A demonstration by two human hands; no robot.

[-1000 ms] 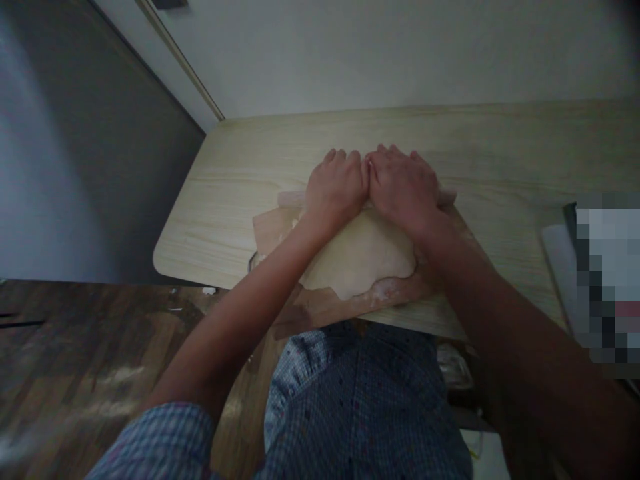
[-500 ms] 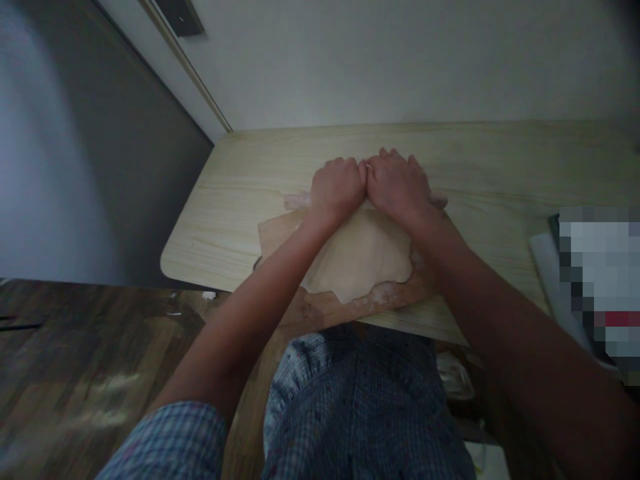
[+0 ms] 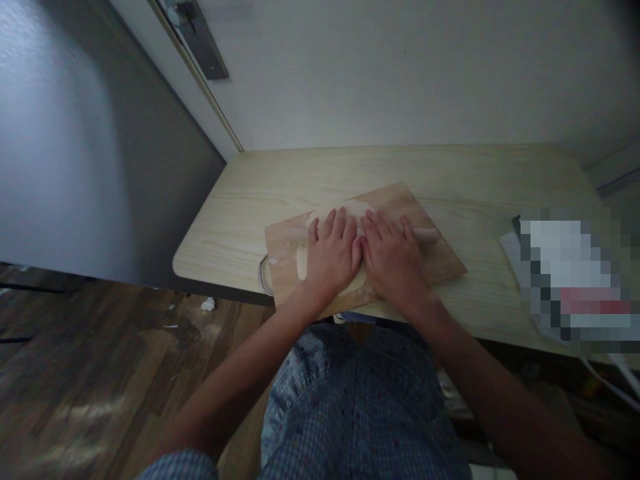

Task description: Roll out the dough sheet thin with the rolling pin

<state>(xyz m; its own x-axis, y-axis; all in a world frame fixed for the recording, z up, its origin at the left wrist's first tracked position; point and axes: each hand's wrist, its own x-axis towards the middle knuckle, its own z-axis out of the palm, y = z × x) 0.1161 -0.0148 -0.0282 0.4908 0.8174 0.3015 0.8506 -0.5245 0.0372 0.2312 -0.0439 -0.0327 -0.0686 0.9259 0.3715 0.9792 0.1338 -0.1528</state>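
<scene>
A pale sheet of dough (image 3: 301, 259) lies on a brown wooden board (image 3: 440, 257) at the near edge of a light wooden table (image 3: 500, 193). My left hand (image 3: 333, 252) and my right hand (image 3: 393, 257) rest side by side, palms down and fingers stretched out, on a wooden rolling pin (image 3: 426, 233) that lies across the dough. Only the pin's right end shows past my right hand. Most of the dough is hidden under my hands.
A blurred-out patch (image 3: 570, 280) covers things at the table's right side, beside a dark flat object. A grey door (image 3: 75, 133) with a metal handle plate (image 3: 197, 37) stands to the left. Wooden floor with white crumbs lies below left.
Both hands have drawn the rolling pin from the far edge of the dough back toward me, and the fingers have flattened out. The camera has tilted up.
</scene>
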